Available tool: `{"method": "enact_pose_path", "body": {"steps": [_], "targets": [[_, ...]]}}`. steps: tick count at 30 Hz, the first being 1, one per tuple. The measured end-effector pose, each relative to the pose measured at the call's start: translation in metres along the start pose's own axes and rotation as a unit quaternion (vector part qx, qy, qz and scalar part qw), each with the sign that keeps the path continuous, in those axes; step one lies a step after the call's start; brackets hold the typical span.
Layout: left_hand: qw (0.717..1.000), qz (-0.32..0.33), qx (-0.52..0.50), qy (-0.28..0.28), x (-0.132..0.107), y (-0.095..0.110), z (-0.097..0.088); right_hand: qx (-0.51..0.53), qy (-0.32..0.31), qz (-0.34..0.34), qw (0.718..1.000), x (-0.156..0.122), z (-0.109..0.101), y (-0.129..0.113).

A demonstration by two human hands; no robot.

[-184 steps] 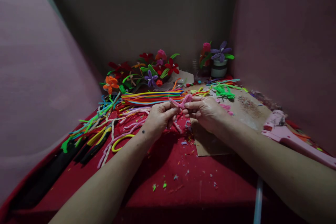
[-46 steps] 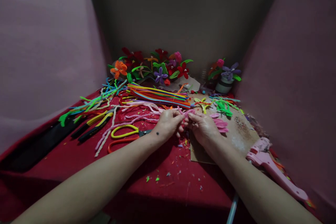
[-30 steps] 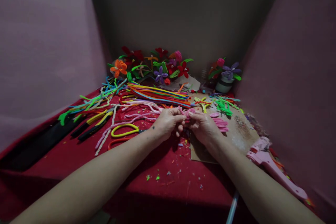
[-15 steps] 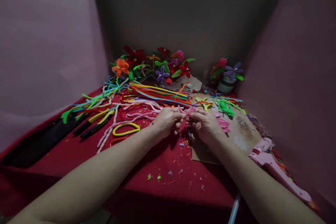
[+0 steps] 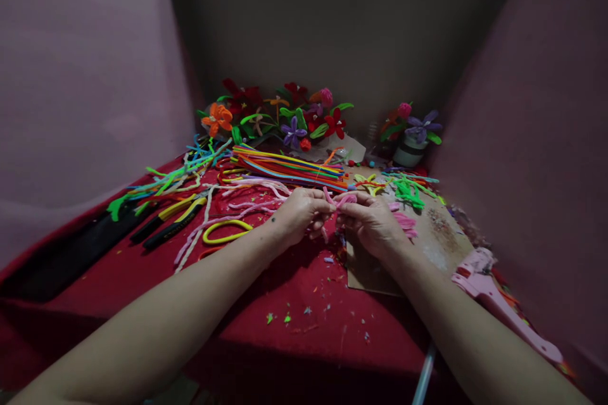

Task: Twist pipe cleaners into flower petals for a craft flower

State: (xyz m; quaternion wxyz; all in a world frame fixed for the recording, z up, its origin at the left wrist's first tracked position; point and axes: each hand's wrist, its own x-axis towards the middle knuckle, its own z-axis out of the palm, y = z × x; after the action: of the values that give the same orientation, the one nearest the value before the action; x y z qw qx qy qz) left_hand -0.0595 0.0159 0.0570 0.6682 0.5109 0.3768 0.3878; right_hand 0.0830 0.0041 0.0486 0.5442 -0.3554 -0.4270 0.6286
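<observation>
A pink pipe cleaner [image 5: 346, 199], bent into a loop, is pinched between my two hands above the table. My left hand [image 5: 304, 212] grips it from the left, with one short end sticking up by the fingertips. From the right, my right hand [image 5: 368, 220] holds the looped part between thumb and fingers. More pink pipe cleaner pieces [image 5: 403, 223] lie just beyond my right hand on a cardboard sheet [image 5: 370, 275]. Pale pink pipe cleaners [image 5: 256, 187] stretch out behind my left hand.
Yellow-and-black pliers [image 5: 175, 221] and a yellow pipe cleaner loop [image 5: 223, 231] lie left. Behind is a bundle of coloured pipe cleaners [image 5: 289, 168], with fuzzy flowers [image 5: 293, 133] at the wall. A pink glue gun [image 5: 503, 304] rests right. Clippings dot the red cloth [image 5: 266, 342].
My left fingers have shifted slightly on the pink pipe cleaner, and its short end now stands more upright. Both hands stay in about the same place.
</observation>
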Motion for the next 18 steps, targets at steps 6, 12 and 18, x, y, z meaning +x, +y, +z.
{"method": "enact_pose_path", "body": {"steps": [6,12,18], "targets": [[0.992,0.072,0.102,0.009,-0.005,0.001,0.008,0.010,0.039,-0.019,0.999,0.002,-0.001,0.004],[0.942,0.193,0.273,0.043,-0.003,-0.007,0.010,0.024,0.045,-0.005,0.999,0.004,-0.002,0.005],[0.927,0.225,0.294,0.057,0.000,-0.012,0.006,0.028,0.032,-0.005,0.999,0.003,-0.008,0.004]]}}
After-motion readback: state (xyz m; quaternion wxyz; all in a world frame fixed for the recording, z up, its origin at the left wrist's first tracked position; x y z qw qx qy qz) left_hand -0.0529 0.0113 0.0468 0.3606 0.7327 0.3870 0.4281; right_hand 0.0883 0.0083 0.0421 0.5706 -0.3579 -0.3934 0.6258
